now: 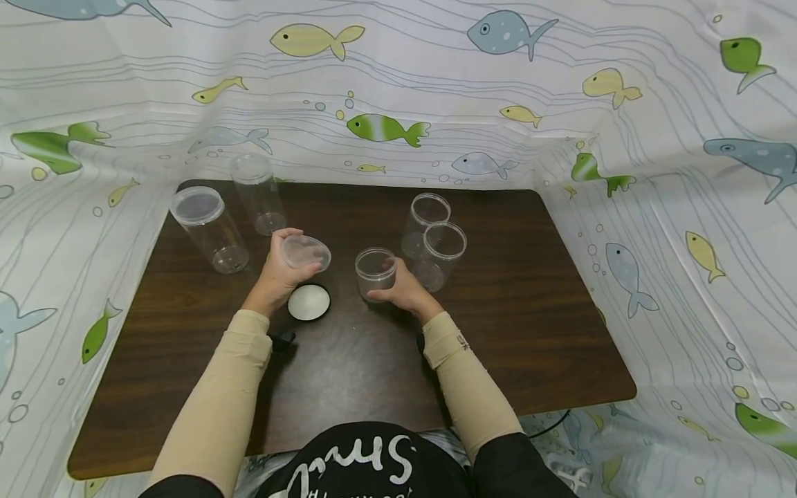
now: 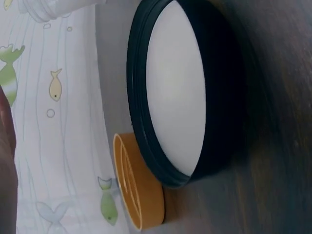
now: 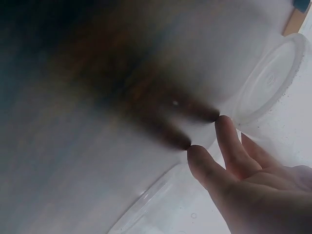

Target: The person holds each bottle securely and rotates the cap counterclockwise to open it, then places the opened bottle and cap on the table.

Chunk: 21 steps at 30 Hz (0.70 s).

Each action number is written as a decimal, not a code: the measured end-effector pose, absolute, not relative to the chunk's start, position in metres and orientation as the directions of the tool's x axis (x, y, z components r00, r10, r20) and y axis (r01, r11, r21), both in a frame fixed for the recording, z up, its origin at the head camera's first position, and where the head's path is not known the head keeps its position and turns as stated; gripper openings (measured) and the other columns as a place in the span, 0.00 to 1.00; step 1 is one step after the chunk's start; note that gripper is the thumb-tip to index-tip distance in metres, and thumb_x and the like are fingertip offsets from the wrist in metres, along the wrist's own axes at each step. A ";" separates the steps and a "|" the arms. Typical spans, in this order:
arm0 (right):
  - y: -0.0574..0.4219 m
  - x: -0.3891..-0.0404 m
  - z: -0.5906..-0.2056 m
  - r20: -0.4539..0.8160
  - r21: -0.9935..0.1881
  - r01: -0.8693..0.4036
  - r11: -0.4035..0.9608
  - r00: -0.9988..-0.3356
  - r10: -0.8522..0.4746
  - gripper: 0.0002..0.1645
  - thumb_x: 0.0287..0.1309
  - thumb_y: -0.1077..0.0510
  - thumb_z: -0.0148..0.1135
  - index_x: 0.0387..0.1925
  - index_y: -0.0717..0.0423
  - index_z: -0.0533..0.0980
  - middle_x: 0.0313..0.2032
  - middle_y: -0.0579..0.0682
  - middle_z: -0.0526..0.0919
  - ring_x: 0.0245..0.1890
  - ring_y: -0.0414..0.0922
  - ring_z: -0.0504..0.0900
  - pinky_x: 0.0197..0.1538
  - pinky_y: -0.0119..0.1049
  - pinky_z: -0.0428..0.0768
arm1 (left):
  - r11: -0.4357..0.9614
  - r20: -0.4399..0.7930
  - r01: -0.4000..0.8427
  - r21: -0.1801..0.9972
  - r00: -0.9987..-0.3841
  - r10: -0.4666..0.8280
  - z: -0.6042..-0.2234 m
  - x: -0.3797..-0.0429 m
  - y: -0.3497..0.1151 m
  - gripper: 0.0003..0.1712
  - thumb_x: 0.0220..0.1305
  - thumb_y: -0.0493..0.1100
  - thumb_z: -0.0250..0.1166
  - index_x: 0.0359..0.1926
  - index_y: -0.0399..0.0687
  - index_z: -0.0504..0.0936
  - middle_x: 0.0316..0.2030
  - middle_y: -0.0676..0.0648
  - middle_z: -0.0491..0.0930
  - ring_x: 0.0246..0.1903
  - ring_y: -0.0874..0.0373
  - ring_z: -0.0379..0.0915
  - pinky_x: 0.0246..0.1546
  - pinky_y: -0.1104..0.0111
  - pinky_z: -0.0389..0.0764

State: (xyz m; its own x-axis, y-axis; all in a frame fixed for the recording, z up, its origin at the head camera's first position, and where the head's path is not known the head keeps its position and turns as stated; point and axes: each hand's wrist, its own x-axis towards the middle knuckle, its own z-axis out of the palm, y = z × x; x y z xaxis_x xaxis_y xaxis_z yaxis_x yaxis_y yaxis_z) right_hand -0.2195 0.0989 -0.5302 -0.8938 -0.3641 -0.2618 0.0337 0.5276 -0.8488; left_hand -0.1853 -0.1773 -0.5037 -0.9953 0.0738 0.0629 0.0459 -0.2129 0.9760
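Gripping translucent lid (image 1: 304,251) in left hand (image 1: 277,274), clear jar (image 1: 373,275) by its side in right hand (image 1: 407,288), apparently keeping mouth free.

Left hand (image 2: 7,170) cut off in left-wrist view; sleeve print (image 1: 463,342) illegible.

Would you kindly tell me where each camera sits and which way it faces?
Head: head-worn, facing forward and down at the table; forearms, left hand, right hand show.
Left wrist: wrist-worn, facing the black-rimmed lid; part of the left hand shows.
Right wrist: wrist-worn, facing clear containers; the right hand's fingers show.
Head and left wrist share the black-rimmed lid.
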 end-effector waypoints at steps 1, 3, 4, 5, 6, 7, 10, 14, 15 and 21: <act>0.099 -0.220 -0.530 -0.262 -0.849 0.034 0.527 -0.894 -0.363 0.53 0.54 0.51 0.79 0.72 0.57 0.56 0.70 0.61 0.66 0.70 0.56 0.65 0.69 0.52 0.65 | -0.199 0.063 0.047 0.979 -0.995 0.075 -0.504 -0.185 -0.178 0.39 0.61 0.27 0.67 0.65 0.52 0.56 0.61 0.43 0.59 0.50 0.53 0.75 0.44 0.72 0.81; 0.099 -0.220 -0.530 -0.260 -0.848 0.033 0.529 -0.896 -0.361 0.54 0.54 0.51 0.79 0.72 0.57 0.56 0.70 0.59 0.66 0.70 0.56 0.65 0.69 0.51 0.65 | -0.145 0.058 0.047 0.988 -0.996 0.070 -0.504 -0.186 -0.180 0.40 0.60 0.28 0.68 0.65 0.54 0.57 0.60 0.42 0.59 0.49 0.50 0.72 0.43 0.72 0.81; 0.099 -0.220 -0.530 -0.261 -0.847 0.034 0.530 -0.896 -0.359 0.54 0.54 0.51 0.79 0.73 0.57 0.56 0.70 0.58 0.66 0.70 0.56 0.65 0.70 0.51 0.64 | -0.115 0.055 0.047 0.992 -0.996 0.070 -0.503 -0.185 -0.180 0.41 0.59 0.29 0.69 0.66 0.54 0.56 0.61 0.41 0.59 0.49 0.49 0.71 0.42 0.72 0.80; 0.099 -0.220 -0.530 -0.261 -0.846 0.034 0.531 -0.896 -0.360 0.54 0.54 0.51 0.79 0.73 0.56 0.56 0.70 0.58 0.66 0.71 0.55 0.64 0.70 0.51 0.64 | -0.098 0.052 0.045 0.994 -0.996 0.070 -0.503 -0.185 -0.181 0.43 0.59 0.29 0.69 0.67 0.55 0.56 0.61 0.40 0.58 0.50 0.48 0.69 0.42 0.72 0.80; 0.099 -0.220 -0.530 -0.262 -0.845 0.033 0.533 -0.896 -0.359 0.54 0.54 0.51 0.79 0.73 0.56 0.56 0.70 0.57 0.66 0.71 0.55 0.64 0.70 0.51 0.64 | -0.078 0.048 0.043 0.996 -0.997 0.068 -0.504 -0.185 -0.182 0.44 0.59 0.29 0.70 0.69 0.56 0.56 0.62 0.39 0.57 0.51 0.46 0.68 0.42 0.71 0.80; 0.099 -0.220 -0.530 -0.262 -0.845 0.033 0.534 -0.896 -0.359 0.55 0.54 0.51 0.79 0.73 0.56 0.55 0.71 0.56 0.66 0.71 0.54 0.64 0.70 0.50 0.64 | -0.061 0.044 0.040 0.997 -0.997 0.066 -0.504 -0.185 -0.182 0.46 0.58 0.29 0.70 0.70 0.57 0.55 0.63 0.37 0.56 0.53 0.45 0.67 0.42 0.71 0.80; 0.099 -0.220 -0.530 -0.260 -0.842 0.027 0.538 -0.895 -0.362 0.55 0.53 0.51 0.79 0.73 0.56 0.55 0.71 0.54 0.66 0.71 0.54 0.64 0.71 0.50 0.63 | -0.022 0.032 0.031 0.999 -0.996 0.077 -0.505 -0.184 -0.185 0.52 0.59 0.30 0.70 0.74 0.58 0.49 0.67 0.37 0.51 0.60 0.42 0.61 0.44 0.72 0.79; 0.100 -0.220 -0.532 -0.258 -0.844 0.030 0.536 -0.899 -0.355 0.57 0.54 0.52 0.79 0.74 0.56 0.52 0.72 0.53 0.65 0.71 0.54 0.64 0.71 0.50 0.63 | 0.036 0.021 0.025 0.999 -0.994 0.103 -0.508 -0.184 -0.189 0.52 0.60 0.32 0.71 0.75 0.52 0.47 0.67 0.38 0.52 0.61 0.46 0.59 0.46 0.72 0.76; 0.101 -0.220 -0.532 -0.257 -0.845 0.034 0.533 -0.900 -0.351 0.58 0.54 0.52 0.79 0.75 0.56 0.51 0.72 0.53 0.64 0.72 0.54 0.63 0.71 0.50 0.63 | 0.069 0.020 0.027 0.997 -0.994 0.104 -0.508 -0.184 -0.190 0.51 0.60 0.33 0.72 0.74 0.49 0.50 0.66 0.38 0.55 0.59 0.47 0.60 0.46 0.71 0.75; 0.101 -0.218 -0.535 -0.247 -0.850 0.028 0.526 -0.904 -0.350 0.61 0.52 0.56 0.80 0.75 0.56 0.48 0.73 0.54 0.62 0.72 0.55 0.62 0.71 0.51 0.62 | 0.299 0.000 0.041 0.953 -0.991 0.137 -0.510 -0.181 -0.201 0.48 0.60 0.42 0.76 0.76 0.49 0.61 0.64 0.39 0.61 0.54 0.46 0.60 0.48 0.58 0.70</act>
